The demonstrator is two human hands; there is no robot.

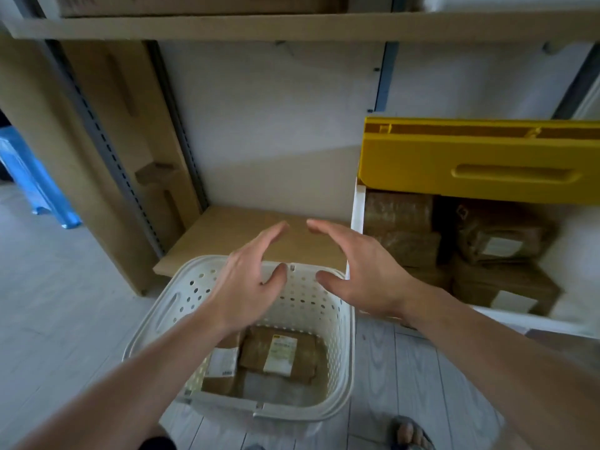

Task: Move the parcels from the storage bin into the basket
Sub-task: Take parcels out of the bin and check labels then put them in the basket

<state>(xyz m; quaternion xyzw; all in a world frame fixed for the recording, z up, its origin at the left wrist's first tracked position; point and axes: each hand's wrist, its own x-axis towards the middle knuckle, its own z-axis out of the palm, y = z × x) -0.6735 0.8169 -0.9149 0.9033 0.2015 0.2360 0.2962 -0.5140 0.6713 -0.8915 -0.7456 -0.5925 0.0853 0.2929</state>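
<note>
A white perforated basket (pixel 337 336) stands on the floor below me. Two brown parcels with white labels lie on its bottom: one at the centre (pixel 281 354), one at the left (pixel 222 368). Above the basket's far rim my left hand (pixel 250 280) and my right hand (pixel 363 274) hover with fingers spread, palms facing each other, holding nothing. The white storage bin (pixel 357 206) with a raised yellow lid (pixel 480 160) sits on the low shelf at the right. Several brown parcels fill it, among them one with a label (pixel 500 245).
The low wooden shelf board (pixel 233 232) lies behind the basket, with a flat cardboard box (pixel 107 151) leaning at the left. A blue plastic item (pixel 32 177) stands far left. A sandalled foot (pixel 409 433) is on the floor near the basket.
</note>
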